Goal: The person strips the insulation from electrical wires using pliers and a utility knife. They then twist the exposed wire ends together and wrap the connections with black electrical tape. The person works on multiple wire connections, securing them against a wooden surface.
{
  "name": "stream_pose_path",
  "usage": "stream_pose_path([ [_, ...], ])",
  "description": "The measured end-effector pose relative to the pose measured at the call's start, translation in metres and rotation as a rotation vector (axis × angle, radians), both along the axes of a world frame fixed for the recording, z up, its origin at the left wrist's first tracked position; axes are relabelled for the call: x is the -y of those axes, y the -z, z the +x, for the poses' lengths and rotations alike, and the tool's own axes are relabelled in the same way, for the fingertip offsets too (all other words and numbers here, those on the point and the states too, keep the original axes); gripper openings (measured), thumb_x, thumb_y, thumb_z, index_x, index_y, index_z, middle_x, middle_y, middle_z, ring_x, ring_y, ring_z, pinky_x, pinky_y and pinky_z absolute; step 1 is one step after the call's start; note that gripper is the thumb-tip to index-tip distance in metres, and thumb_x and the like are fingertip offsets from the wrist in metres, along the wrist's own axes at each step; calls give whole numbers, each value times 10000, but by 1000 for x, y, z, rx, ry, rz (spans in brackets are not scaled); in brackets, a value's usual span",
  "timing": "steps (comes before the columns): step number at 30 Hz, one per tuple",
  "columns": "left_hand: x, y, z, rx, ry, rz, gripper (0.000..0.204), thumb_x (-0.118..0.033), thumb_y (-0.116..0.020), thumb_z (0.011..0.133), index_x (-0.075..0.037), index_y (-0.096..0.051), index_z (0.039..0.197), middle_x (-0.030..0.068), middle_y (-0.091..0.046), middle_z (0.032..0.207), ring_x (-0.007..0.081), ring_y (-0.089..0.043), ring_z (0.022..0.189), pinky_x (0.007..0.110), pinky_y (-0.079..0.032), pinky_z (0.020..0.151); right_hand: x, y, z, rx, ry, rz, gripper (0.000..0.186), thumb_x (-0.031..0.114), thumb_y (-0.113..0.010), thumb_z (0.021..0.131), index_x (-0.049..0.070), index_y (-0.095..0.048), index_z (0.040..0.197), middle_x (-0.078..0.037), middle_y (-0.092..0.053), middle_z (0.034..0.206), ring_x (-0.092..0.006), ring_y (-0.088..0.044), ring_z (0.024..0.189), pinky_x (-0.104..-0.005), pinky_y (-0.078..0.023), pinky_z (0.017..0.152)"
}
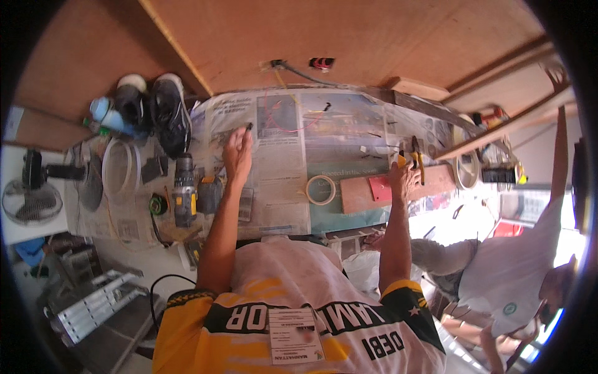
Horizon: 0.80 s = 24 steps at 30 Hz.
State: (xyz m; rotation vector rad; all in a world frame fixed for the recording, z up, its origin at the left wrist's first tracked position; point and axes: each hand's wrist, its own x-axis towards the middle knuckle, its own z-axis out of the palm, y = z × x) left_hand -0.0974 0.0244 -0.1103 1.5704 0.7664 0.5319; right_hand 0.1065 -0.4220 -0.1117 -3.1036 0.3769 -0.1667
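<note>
Over the newspaper-covered tabletop (pixel 274 193), my left hand (pixel 238 156) is closed, with a small black piece (pixel 249 126) pinched at its fingertips; its kind is too small to tell. My right hand (pixel 405 179) is closed around a small yellow and black tool (pixel 402 159), mostly hidden by the fingers. Right beside that hand lie pliers (pixel 419 163) with yellow-orange handles. Under the hand are a brown wooden board (pixel 358 194) and a red card-like piece (pixel 379 188). Thin pink and yellow wires (pixel 274 121) hang from a wall opening onto the newspaper.
A roll of tape (pixel 321 189) sits left of the board. A yellow and black drill (pixel 185 193) and dark shoes (pixel 170 112) stand at the left. Wooden strips (pixel 498 137) slant across the right. Another person (pixel 511 274) is close by at the right. A fan (pixel 32 201) is far left.
</note>
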Motion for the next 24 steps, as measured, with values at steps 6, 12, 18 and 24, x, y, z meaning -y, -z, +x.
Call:
stream_pose_path([
  [6,-22,-34,110,61,120,-66,472,-382,-680,1039,8,-673,1304,165,-734,1243,265,-695,1137,382,-553,972,-141,-65,51,121,-774,373,498,263,-637,1013,-44,-595,1403,-299,-658,1326,-472,-584,1264,-525,-421,1125],
  [12,-20,-33,175,354,336,-927,399,-314,-579,1102,12,-635,1325,91,-717,994,250,-727,922,424,-620,973,-294,-81,103,28,-1230,364,390,239,-638,1005,-16,-669,1299,-258,-727,1143,-438,-706,996,-491,-592,864],
  [18,-89,-33,151,99,327,-451,321,-296,-652,1052,11,-736,1011,24,-631,786,123,-577,680,294,-488,622,-329,-85,70,-1057,-810,871,430,423,-613,1066,44,-719,1239,-89,-763,1056,-173,-716,845,-373,-613,813],
  [24,-128,-43,165,-65,574,304,311,-333,-701,963,-89,-758,1147,77,-578,600,144,-504,504,357,-424,512,-342,-62,77,-778,-1040,802,358,421,-636,1048,100,-754,1154,-49,-764,1089,-154,-688,997,-375,-546,931],
])
